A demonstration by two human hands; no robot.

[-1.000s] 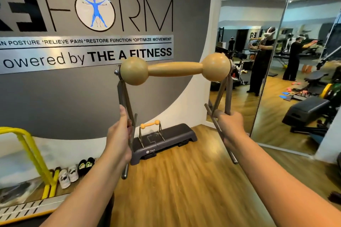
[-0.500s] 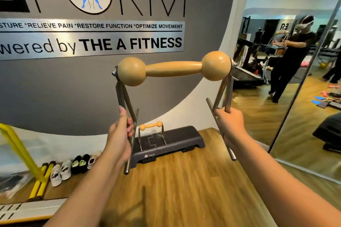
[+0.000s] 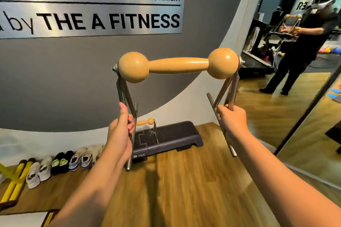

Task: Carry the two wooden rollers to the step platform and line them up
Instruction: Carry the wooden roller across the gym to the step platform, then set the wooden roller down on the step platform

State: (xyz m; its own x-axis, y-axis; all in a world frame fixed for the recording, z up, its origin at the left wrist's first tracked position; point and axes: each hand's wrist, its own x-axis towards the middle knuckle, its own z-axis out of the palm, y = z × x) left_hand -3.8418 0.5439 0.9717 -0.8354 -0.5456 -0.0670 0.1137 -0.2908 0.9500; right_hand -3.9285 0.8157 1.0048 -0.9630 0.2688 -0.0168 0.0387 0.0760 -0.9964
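A brushed silver wall sign (image 3: 110, 11) with black lettering hangs on the grey wall (image 3: 55, 79). Below it, a row of sneakers (image 3: 60, 164) lines the wooden plank floor (image 3: 184, 190), near a yellow metal frame (image 3: 13, 182). A tall wall mirror (image 3: 276, 116) stands at right.

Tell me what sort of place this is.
Most likely a fitness or rehab studio. The wall sign reads "THE A FITNESS", a step platform sits against the wall, and the big mirror reflects a treadmill.

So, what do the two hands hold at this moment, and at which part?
Both hold one wooden roller by its metal stand: the left hand grips the left legs, the right hand grips the right legs.
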